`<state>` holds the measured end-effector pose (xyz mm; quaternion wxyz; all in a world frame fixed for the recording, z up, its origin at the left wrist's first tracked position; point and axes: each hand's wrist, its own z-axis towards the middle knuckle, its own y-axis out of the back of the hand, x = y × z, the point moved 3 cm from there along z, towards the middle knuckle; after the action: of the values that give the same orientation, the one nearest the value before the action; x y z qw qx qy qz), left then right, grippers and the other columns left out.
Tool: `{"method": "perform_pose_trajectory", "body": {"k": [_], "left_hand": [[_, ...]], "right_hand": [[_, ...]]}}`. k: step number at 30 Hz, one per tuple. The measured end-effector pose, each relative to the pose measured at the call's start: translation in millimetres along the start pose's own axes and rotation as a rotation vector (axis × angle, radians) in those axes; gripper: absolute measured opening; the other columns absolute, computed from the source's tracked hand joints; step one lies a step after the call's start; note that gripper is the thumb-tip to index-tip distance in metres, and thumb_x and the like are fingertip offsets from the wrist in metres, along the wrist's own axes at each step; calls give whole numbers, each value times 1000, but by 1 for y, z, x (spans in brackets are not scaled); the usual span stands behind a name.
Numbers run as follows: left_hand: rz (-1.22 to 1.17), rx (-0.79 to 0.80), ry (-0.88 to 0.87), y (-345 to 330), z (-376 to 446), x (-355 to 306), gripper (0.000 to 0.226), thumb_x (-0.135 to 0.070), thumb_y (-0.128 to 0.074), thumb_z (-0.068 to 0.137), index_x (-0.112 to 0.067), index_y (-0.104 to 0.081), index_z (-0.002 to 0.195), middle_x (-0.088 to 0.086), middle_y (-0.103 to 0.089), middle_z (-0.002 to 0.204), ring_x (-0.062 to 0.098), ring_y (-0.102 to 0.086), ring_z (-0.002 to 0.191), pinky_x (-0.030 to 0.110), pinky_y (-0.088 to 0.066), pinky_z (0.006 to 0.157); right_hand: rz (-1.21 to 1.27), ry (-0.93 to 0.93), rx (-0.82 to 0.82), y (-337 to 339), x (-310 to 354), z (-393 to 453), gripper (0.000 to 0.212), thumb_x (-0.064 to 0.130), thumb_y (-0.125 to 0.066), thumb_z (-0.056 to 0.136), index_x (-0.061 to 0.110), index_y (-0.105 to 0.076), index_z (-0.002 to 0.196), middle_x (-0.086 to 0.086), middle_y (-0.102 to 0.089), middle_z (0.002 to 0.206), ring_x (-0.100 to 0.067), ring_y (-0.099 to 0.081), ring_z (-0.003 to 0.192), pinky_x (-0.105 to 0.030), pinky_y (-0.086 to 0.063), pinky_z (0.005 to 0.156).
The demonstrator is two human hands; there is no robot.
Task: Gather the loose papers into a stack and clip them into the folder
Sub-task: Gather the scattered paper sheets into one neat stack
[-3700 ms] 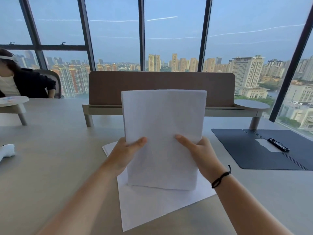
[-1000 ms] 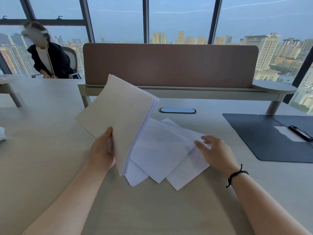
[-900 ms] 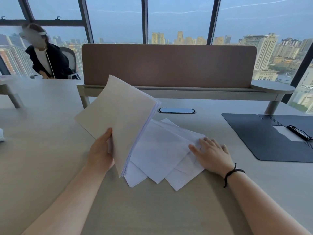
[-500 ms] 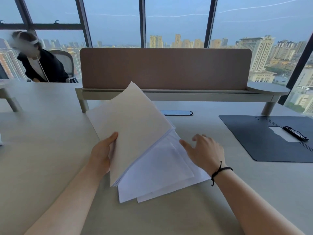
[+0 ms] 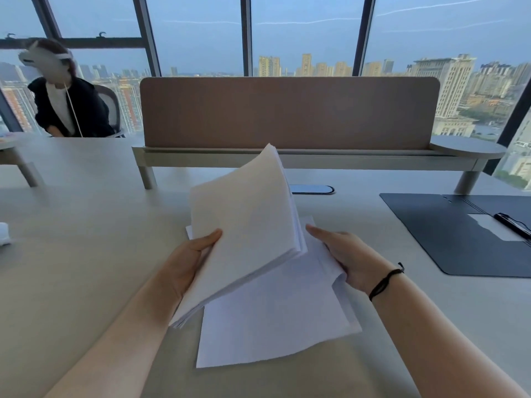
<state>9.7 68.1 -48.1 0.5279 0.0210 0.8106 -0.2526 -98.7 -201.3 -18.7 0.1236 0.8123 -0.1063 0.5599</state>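
My left hand (image 5: 189,259) grips a thick stack of white papers (image 5: 247,225) by its left edge and holds it tilted up above the table. Under the stack lie a few loose white sheets (image 5: 273,326), roughly squared together on the table. My right hand (image 5: 347,254) has hold of the right edge of these sheets, which curls up against its fingers. The dark open folder (image 5: 448,234) lies flat at the right, with a black clip (image 5: 511,225) and a white sheet at its spine.
A brown desk divider (image 5: 287,113) on a raised shelf runs across the back. A cable port (image 5: 311,189) sits behind the papers. A person (image 5: 63,101) sits at the far left. A white object (image 5: 4,232) lies at the left edge.
The fanned loose sheets have been pushed together under the stack. My right hand went from lying flat on them to gripping their right edge. The held stack moved right and toward me.
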Motion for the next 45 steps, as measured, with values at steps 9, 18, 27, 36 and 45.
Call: {"method": "perform_pose_trajectory", "body": {"k": [9,18,27,36,45], "left_hand": [[12,73,-14,-9,-7,2,32,-21,-66,87,-2,-74,112,18,-77,106,28,-78,79,36,-64,65],[189,-112,-339,-10,-11,-12,17,-11,-73,85,-7,-76,102,1,-78,99,13,-76,73,25,-62,66],[339,-121,-519,-48,-50,-24,6,-11,-76,87,-9,-78,92,0,-81,86,16,-76,83,31,-60,76],[555,-162,-1134,-96,-114,-84,54,-10,-74,89,-12,-53,138,-5,-68,128,3,-65,117,21,-56,91],[381,-84,-897,-74,-113,-28,68,-13,-88,73,-17,-54,132,1,-74,120,19,-72,109,29,-61,83]], "right_hand": [[-120,67,104,-5,-19,1,21,-6,-70,85,-6,-71,107,-20,-79,98,-31,-78,77,-43,-65,67],[178,230,52,17,-15,-12,38,-3,-71,86,6,-66,123,-20,-76,111,-43,-73,98,-58,-60,83],[149,432,-84,4,13,-50,28,30,-56,102,9,-67,117,-18,-76,109,-24,-74,89,-46,-62,83],[33,651,-151,20,65,-100,48,52,-57,95,11,-58,120,-12,-70,116,-24,-70,104,-50,-55,97],[212,652,-71,31,31,-118,49,27,-77,76,1,-60,114,-15,-79,102,-36,-75,96,-47,-61,87]]}}
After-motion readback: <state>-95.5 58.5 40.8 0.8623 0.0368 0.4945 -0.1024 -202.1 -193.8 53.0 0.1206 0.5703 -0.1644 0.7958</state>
